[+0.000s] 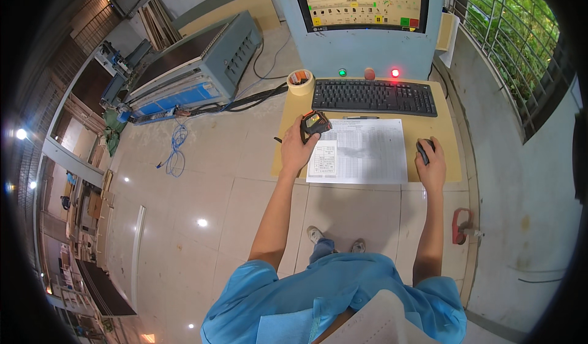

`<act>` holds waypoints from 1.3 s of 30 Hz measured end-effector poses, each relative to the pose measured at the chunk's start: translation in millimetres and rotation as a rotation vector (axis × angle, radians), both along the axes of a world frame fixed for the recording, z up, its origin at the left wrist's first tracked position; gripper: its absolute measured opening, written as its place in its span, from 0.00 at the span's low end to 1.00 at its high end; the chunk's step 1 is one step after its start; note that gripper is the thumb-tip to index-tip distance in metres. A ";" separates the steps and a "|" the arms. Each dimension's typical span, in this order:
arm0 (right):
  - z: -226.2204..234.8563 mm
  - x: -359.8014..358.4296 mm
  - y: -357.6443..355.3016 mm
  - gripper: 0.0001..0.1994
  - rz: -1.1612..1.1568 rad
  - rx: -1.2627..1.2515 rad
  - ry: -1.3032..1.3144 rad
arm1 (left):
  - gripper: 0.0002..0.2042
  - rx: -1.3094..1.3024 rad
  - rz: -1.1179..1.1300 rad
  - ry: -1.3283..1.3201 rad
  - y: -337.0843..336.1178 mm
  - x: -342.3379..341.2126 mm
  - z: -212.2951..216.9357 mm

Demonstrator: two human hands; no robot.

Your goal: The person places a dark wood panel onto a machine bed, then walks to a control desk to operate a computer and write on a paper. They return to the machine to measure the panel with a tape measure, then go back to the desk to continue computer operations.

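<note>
My left hand (295,150) is closed around a black tape measure (316,123) with orange and yellow on it, held over the upper left corner of a printed sheet (375,151). A smaller printed slip (323,162) lies on that sheet, below my left hand. My right hand (433,165) rests curled over a dark computer mouse (424,150), right of the sheet on the tan desk board (452,167). A pen (361,118) lies along the sheet's top edge. Behind it sits a black keyboard (373,96).
A roll of tape (301,86) stands left of the keyboard. The blue console (361,53) carries a monitor (361,4), buttons and a lit red lamp (395,73). To the left stands a large flatbed machine (190,62), with cables (177,145) on the floor. A barred window (508,31) is right.
</note>
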State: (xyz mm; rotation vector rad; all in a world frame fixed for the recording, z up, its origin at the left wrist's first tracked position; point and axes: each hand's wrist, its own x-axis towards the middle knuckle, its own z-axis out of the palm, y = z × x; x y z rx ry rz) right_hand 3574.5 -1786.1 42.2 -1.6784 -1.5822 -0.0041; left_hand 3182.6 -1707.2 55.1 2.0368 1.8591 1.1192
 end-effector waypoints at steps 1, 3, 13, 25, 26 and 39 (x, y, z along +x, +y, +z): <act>-0.1 0.2 0.3 0.21 -0.001 -0.002 0.000 | 0.38 0.005 -0.001 0.005 -0.2 -0.1 0.2; 0.0 0.6 0.9 0.21 0.010 0.006 -0.016 | 0.38 0.010 -0.008 0.003 0.0 -0.2 1.1; 1.8 -0.4 2.6 0.23 -0.025 -0.027 -0.011 | 0.38 -0.016 0.003 -0.008 -0.7 1.8 4.4; -2.0 -0.8 6.8 0.26 -0.120 -0.031 -0.059 | 0.37 -0.024 0.002 -0.008 -2.8 3.8 7.8; -2.4 -0.6 6.9 0.26 -0.116 -0.021 -0.063 | 0.37 -0.028 0.001 -0.011 -2.9 3.7 8.0; 3.2 -2.0 6.2 0.24 -0.069 0.011 0.032 | 0.37 -0.042 0.005 -0.005 -4.0 3.8 10.9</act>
